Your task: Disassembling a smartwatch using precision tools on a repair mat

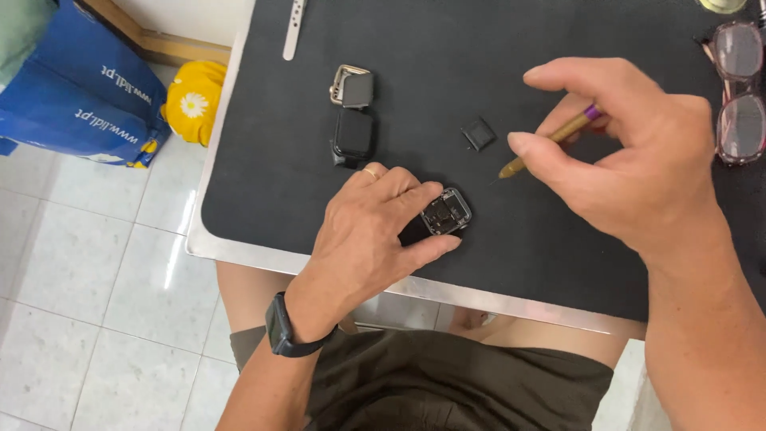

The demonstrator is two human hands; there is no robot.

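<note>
We see the opened watch case (446,212) lying near the front edge of the desk (263,191), its bare insides facing up. Our left hand (375,231) is closed around it, thumb and fingers pinching the sides and pressing it to the dark mat. Our right hand (630,152) grips a thin brass-coloured tool (550,144) like a pen, its fine tip hanging just above the mat, a little to the right of the case and not touching it.

We judge the case to be small, light and stiff, with smooth rounded edges that could slip, so the hold belongs on the metal rim, never on the exposed parts inside, which look delicate. The tool is slim and rigid, and its point could scratch.

Further back lie a dark watch body (353,134), a metal-framed piece (352,86) and a small black part (479,132), well apart from the hands. Glasses (738,88) rest at the right edge.
</note>
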